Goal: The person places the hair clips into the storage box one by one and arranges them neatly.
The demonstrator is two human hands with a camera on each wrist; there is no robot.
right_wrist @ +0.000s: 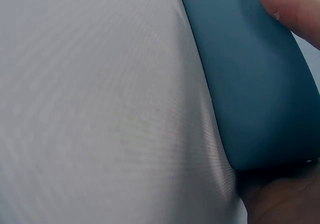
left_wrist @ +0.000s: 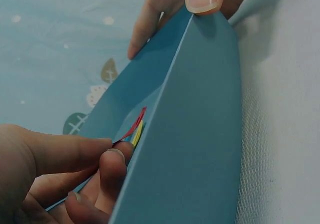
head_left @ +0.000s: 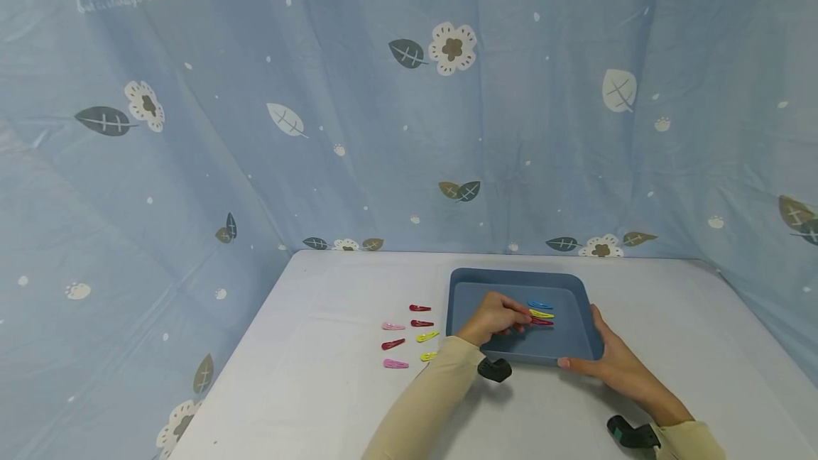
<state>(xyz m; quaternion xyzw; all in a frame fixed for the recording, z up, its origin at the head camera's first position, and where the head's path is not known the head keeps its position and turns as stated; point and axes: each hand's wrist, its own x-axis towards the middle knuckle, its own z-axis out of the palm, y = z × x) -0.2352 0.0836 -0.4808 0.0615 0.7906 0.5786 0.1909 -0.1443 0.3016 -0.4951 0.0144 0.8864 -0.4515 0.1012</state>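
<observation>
While the left hand, grip narrowed to a pinch, holds a glossy, slender red hair clip, long axis left-to-right, just near of a yellow hair clip and a blue hair clip in a smooth, rectangular blue-grey tray, the right hand clasps its near right corner on the white cloth-covered table.

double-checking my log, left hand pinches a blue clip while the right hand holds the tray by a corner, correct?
The colour is wrong: the left hand pinches a red clip, as the left wrist view shows. The right hand does hold the tray by a corner.
</observation>
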